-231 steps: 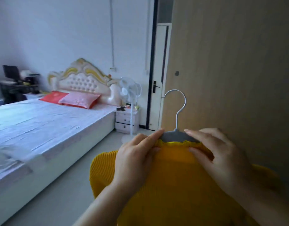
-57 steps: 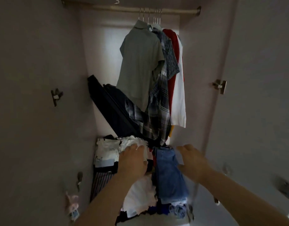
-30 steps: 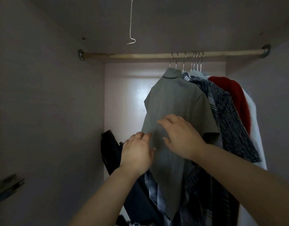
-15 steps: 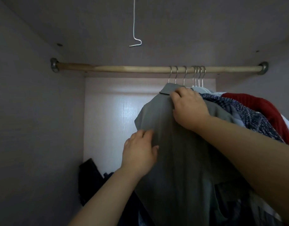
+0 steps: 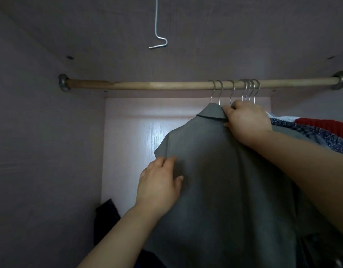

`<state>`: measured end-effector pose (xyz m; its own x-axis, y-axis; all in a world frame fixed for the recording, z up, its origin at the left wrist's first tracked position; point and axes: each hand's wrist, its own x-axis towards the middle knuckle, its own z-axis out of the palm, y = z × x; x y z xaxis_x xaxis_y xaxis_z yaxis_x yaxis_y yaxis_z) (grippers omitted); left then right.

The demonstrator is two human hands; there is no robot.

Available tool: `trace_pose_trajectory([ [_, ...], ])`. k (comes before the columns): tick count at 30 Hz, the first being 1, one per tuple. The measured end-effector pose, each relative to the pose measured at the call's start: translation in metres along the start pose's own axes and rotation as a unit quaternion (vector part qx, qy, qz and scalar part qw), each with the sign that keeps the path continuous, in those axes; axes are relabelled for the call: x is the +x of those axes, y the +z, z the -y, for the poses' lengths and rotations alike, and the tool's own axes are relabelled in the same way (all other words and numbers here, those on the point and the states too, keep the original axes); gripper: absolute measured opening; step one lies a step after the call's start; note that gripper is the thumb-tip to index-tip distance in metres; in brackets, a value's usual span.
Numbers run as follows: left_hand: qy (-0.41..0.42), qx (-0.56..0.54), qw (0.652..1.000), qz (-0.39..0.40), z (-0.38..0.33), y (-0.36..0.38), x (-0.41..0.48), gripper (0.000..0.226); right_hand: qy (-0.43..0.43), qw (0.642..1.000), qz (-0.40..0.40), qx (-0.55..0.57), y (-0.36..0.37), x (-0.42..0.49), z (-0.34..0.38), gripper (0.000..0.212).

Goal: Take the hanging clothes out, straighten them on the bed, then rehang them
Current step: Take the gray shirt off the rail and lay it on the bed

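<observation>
Gripping the grey shirt at its collar, the right hand seemingly clasps the hanger neck too; the left hand lies flat-fingered on the sleeve. It hangs on the rail; lifting crookedly could snag neighbouring hooks.

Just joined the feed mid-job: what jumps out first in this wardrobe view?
A grey shirt fills the centre, hanging off the wooden rail among hanger hooks at right. The right hand grips it at the collar; the left hand rests on its sleeve. A bent wire hook dangles from the ceiling.
</observation>
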<state>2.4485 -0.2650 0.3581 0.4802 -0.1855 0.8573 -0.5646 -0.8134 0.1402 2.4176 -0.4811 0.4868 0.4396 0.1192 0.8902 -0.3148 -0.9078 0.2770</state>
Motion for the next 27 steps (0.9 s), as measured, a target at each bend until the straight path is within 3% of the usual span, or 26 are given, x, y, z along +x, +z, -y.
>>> trace_pose_trajectory([
  [10, -0.004, -0.037, 0.996, -0.086, -0.011, -0.021, 0.022, 0.062, -0.044, 0.983, -0.119, 0.134, -0.012, 0.016, -0.011, 0.042],
  [16, 0.001, -0.005, 0.987, -0.16, 0.001, -0.043, -0.002, 0.065, -0.156, 0.953, -0.163, 0.204, -0.021, -0.045, 0.033, 0.042],
  [20, -0.031, 0.038, 0.992, -0.115, 0.031, -0.047, -0.066, 0.054, -0.188, 0.922, -0.178, 0.288, -0.02, -0.107, 0.065, 0.039],
  [24, -0.091, 0.028, 0.995, -0.042, 0.052, -0.057, -0.155, 0.05, -0.214, 0.903, -0.141, 0.344, -0.015, -0.162, 0.108, 0.04],
  [27, -0.125, 0.068, 0.989, -0.034, 0.056, -0.076, -0.213, 0.054, -0.238, 0.873, -0.116, 0.409, -0.013, -0.192, 0.145, 0.049],
])
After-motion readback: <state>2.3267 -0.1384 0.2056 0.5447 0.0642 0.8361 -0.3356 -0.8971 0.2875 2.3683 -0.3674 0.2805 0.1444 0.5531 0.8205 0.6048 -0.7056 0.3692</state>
